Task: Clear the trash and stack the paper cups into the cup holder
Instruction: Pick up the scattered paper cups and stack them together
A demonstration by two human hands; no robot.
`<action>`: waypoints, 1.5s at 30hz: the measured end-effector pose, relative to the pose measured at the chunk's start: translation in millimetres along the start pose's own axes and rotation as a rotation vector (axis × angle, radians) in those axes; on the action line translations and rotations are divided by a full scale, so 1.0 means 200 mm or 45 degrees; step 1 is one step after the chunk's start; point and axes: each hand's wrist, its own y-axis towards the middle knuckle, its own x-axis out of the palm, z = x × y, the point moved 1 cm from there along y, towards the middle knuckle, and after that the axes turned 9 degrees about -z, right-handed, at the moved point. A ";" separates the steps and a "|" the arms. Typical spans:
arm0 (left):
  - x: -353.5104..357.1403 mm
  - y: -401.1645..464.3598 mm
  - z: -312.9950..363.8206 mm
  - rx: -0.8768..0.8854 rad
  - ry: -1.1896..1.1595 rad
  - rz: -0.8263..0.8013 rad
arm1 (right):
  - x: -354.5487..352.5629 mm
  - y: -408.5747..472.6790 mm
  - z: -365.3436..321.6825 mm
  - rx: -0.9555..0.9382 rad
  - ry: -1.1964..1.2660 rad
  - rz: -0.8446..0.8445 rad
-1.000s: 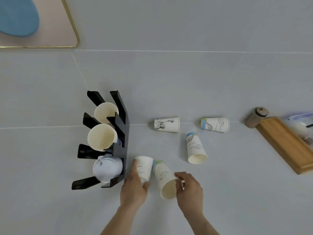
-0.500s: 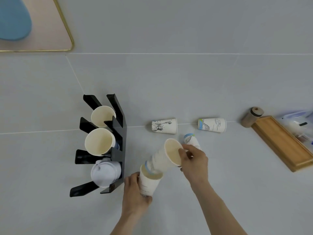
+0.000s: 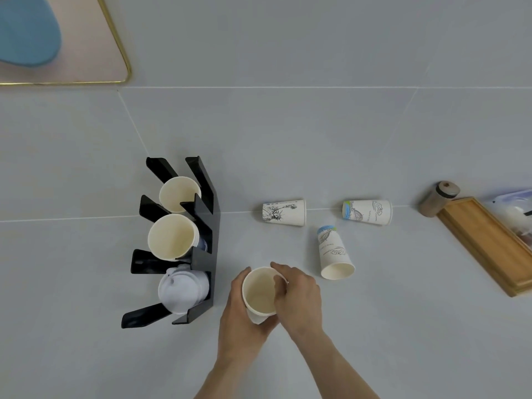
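Note:
Two nested paper cups (image 3: pixel 259 293) stand upright, mouth up, between my hands. My left hand (image 3: pixel 239 321) wraps their left side and bottom, and my right hand (image 3: pixel 299 298) grips the rim of the inner cup from the right. To their left stands a black cup holder (image 3: pixel 207 226) with paper cups in its two far slots and white lids (image 3: pixel 181 292) in the near slot. Three printed paper cups lie on their sides: one (image 3: pixel 285 212) behind my hands, one (image 3: pixel 368 212) further right, one (image 3: pixel 334 254) with its mouth toward me.
A wooden tray (image 3: pixel 483 243) lies at the right edge with a small brown capped bottle (image 3: pixel 437 198) at its far corner and a plastic bag (image 3: pixel 515 208) beyond it. A gold-rimmed pink mat (image 3: pixel 92 38) with a blue object is at far left.
My right hand lifted the second cup and dropped it into the cup in my left hand. The two now sit nested and upright between both hands.

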 end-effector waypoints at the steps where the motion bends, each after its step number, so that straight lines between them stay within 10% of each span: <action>1: 0.00 0.00 0.01 0.007 0.013 -0.016 | 0.00 0.01 0.02 0.003 -0.027 0.005; 6: 0.00 -0.01 -0.01 0.012 0.114 -0.033 | 0.01 -0.02 0.10 0.023 0.028 -0.055; 13: -0.02 0.00 -0.07 -0.043 0.164 0.030 | -0.20 0.13 0.38 0.239 -0.047 0.455; 21: -0.02 0.00 -0.05 -0.063 0.205 0.031 | -0.30 0.35 0.64 0.378 -0.439 -0.065; 29: -0.03 0.00 -0.03 -0.096 0.212 0.009 | -0.29 0.36 0.49 0.234 0.065 0.326; 34: -0.03 0.01 -0.02 -0.099 0.199 0.010 | -0.42 0.32 0.14 0.027 0.560 0.157; 45: -0.04 0.02 -0.03 -0.112 0.194 0.000 | -0.29 0.19 0.00 -0.278 0.168 -0.109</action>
